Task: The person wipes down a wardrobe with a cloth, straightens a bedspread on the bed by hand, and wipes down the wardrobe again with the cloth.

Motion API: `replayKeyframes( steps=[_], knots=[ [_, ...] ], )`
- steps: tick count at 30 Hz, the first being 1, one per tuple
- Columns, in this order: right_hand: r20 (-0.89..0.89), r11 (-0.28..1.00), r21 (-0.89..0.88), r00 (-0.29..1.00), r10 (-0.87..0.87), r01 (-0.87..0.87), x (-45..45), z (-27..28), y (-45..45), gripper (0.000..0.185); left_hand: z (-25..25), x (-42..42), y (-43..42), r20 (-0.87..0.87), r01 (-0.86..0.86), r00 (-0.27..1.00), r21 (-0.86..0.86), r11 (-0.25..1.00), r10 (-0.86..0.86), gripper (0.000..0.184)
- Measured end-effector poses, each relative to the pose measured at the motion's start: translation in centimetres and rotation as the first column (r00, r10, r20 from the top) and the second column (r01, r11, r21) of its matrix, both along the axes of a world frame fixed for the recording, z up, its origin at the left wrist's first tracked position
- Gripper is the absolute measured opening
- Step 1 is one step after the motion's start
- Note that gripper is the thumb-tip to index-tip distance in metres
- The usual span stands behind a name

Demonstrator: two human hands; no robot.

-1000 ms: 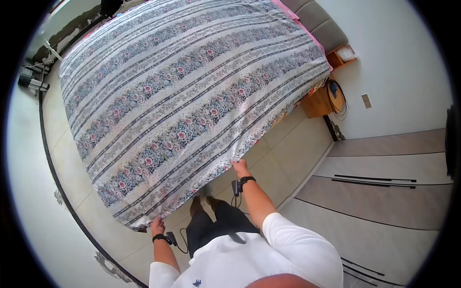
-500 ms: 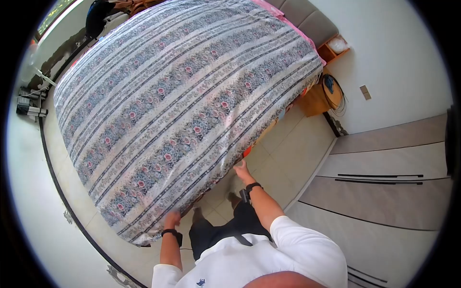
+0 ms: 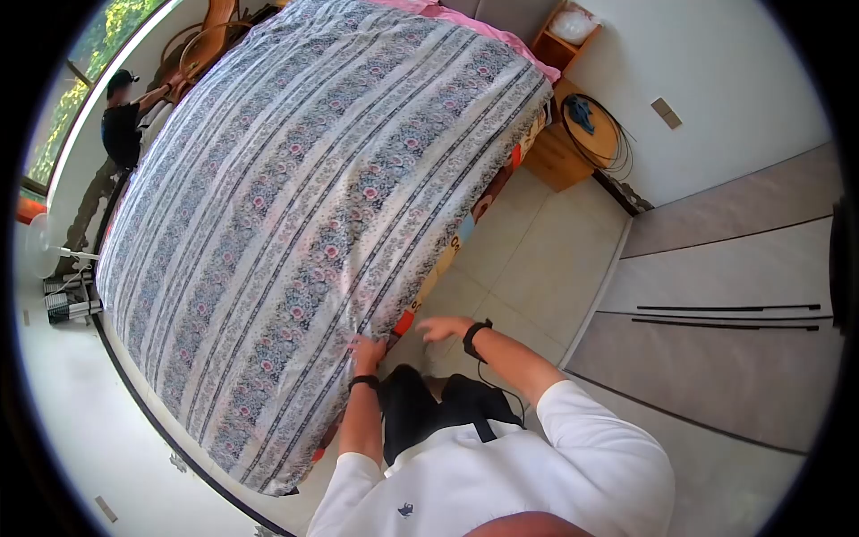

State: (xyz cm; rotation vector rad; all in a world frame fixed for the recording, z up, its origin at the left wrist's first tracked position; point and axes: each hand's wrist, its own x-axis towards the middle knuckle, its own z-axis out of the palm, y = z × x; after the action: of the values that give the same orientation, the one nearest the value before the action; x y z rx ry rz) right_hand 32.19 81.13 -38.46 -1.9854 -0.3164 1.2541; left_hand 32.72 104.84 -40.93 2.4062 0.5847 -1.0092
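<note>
A patterned bed sheet [image 3: 268, 242] with floral stripes lies over the bed. At its near edge, my left hand [image 3: 367, 351] is closed on the cloth, and creases run up from the fingers. The sheet's edge here sits higher, so the colourful side of the mattress [image 3: 443, 261] shows below it. My right hand [image 3: 446, 329] is in the air just right of that edge, fingers apart and holding nothing. Both wrists wear black bands.
A wooden nightstand [image 3: 555, 157] with coiled cable stands by the headboard. Wardrobe doors [image 3: 716, 358] line the right. Across the bed, a person [image 3: 123, 125] is beside a wooden chair [image 3: 210, 49]. A white fan [image 3: 43, 246] stands at the left.
The view has shifted. My left hand has moved along the edge toward the right hand and holds the sheet. My right hand has come away from the edge. The person across the bed shows more fully.
</note>
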Motion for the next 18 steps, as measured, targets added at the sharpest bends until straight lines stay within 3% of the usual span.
replayKeyframes(
  steps=[1,3,7,9,13,15,17,18],
  knots=[
    [0.057,0.972,-0.041,0.972,-0.228,0.230,1.4,-0.3,-2.1,0.053,-0.9,0.9,-1.4,-0.003,-0.003,1.000,0.004,1.000,0.003,0.102],
    [0.032,0.911,-0.242,0.941,-0.336,0.334,5.8,1.9,-5.3,0.061,-2.6,3.0,-3.8,0.154,0.141,0.982,-0.229,0.963,-0.108,0.103],
    [0.070,0.863,-0.238,0.894,-0.443,0.446,11.4,2.8,-8.6,0.062,0.4,7.4,-9.5,0.232,0.251,0.951,-0.182,0.951,-0.206,0.093],
    [0.379,0.861,-0.096,0.818,-0.432,0.499,13.0,0.0,-9.7,0.063,1.0,9.3,-11.7,0.029,0.234,0.972,-0.020,0.972,-0.234,0.079],
    [0.429,0.868,-0.169,0.827,-0.362,0.468,15.9,-2.4,-12.1,0.062,-2.9,12.8,-12.8,-0.113,0.103,0.986,-0.173,0.980,-0.124,0.064],
    [0.216,0.905,-0.166,0.909,-0.355,0.393,17.1,-2.2,-14.9,0.062,-6.7,12.9,-12.6,0.086,-0.017,0.996,-0.007,1.000,0.018,0.054],
    [0.128,0.914,-0.166,0.927,-0.352,0.370,18.2,-2.9,-17.6,0.054,-6.8,13.6,-13.2,0.054,-0.057,0.997,0.004,0.998,0.056,0.052],
    [-0.046,0.906,-0.140,0.911,-0.409,0.399,18.8,-3.8,-19.1,0.047,-6.6,13.5,-13.1,0.044,-0.083,0.996,0.020,0.996,0.083,0.049]
  ],
)
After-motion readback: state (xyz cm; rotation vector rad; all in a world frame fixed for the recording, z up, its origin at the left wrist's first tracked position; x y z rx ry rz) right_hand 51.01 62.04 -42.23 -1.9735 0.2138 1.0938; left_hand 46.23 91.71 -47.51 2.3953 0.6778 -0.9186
